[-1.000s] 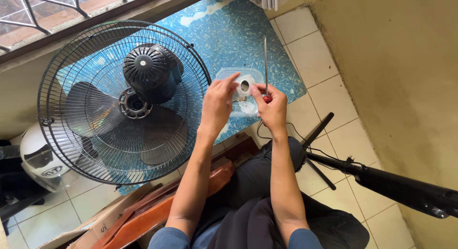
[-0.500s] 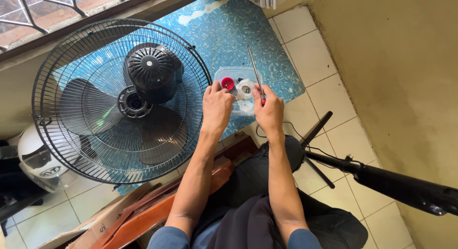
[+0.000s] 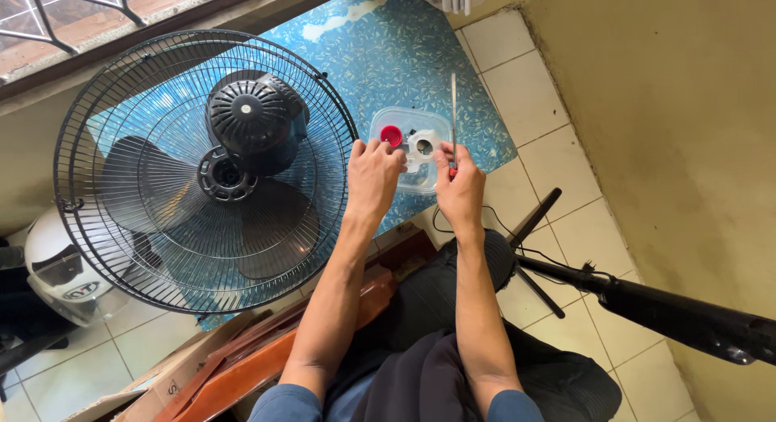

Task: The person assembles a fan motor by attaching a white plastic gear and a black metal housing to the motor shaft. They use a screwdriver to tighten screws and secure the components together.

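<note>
While the right hand (image 3: 459, 187) pinches a screwdriver (image 3: 453, 119), the left hand (image 3: 373, 175) rests curled beside the fan cage (image 3: 162, 228).

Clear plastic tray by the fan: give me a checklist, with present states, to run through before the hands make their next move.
1. Clear tray flat on the blue mat: ok.
2. Red cap and white ring part inside the tray: ok.
3. Right hand gripping the thin metal rod, upright: ok.
4. Left hand empty: cannot tell, fingers curl at the tray edge.
5. Fan grille apart from both hands: ok.
</note>
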